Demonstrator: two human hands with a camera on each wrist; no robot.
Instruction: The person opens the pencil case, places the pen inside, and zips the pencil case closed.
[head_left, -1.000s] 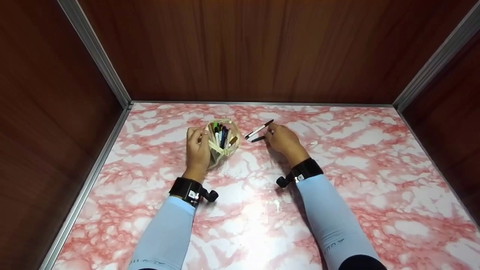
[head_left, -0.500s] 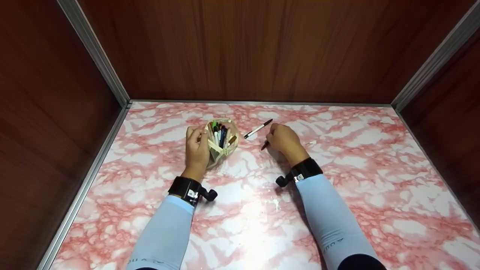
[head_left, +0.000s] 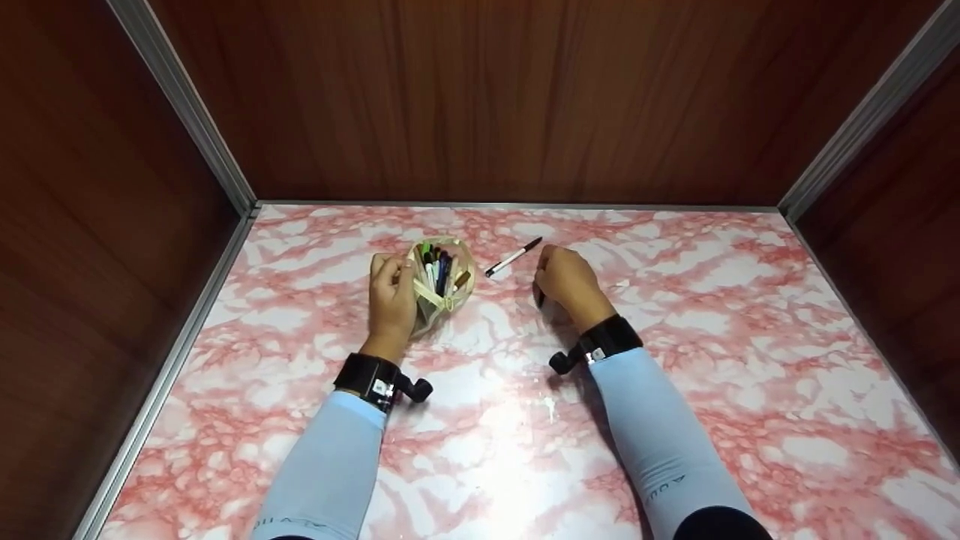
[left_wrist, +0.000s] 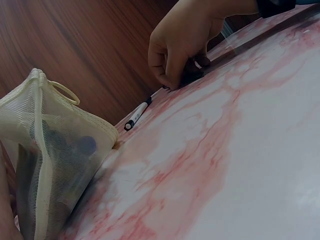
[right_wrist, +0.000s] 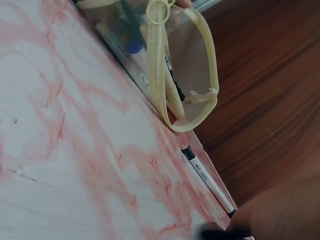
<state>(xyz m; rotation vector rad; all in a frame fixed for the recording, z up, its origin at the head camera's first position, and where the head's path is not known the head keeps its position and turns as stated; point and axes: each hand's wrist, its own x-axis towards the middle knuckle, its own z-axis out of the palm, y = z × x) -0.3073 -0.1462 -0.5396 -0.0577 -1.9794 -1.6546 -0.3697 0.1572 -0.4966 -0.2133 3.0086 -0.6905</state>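
Note:
My left hand grips the left side of a pale yellow mesh pencil pouch, which stands with its mouth open. Several pens and markers lean inside it, one with a green end. To the right, my right hand pinches a dark pen close over the table, mostly hidden by the fingers; in the right wrist view this pen is blurred. Between the pouch and my right hand lies a white pen with black ends. A ring-shaped zipper pull hangs at the pouch's opening.
The table has a red and white marbled top. Dark wood panels close it off at the back and both sides, with metal strips along the edges. A small white scrap lies right of my right hand.
The dark pen has left its spot beside the white pen and turned in my right hand, its tip swinging toward me. My left hand stays on the pouch.

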